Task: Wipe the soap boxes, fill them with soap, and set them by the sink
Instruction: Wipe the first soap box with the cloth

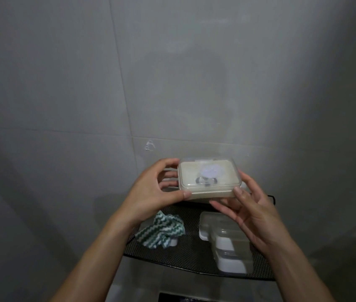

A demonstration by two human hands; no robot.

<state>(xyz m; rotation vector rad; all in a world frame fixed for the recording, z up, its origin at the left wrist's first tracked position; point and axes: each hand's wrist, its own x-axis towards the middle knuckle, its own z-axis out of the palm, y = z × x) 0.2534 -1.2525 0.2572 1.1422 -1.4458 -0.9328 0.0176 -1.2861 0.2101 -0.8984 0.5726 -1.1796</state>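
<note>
A closed soap box [209,178] with a clear lid is held up in the air between both hands, above a dark mesh shelf [194,253] and in front of a grey tiled wall [172,73]. Its left end is gripped by the left hand [153,190], the thumb being pressed against the near lower corner and the curled fingers wrapped around the far side. Its right end is pinched by the right hand [253,212], with the thumb tip set on the near right corner and the remaining fingers spread loosely underneath the box. Below the fingers, a green-and-white striped cloth [161,231] is seen bunched on the shelf under the left wrist, and further clear soap boxes [222,240] are seen lying under the right hand.
</note>
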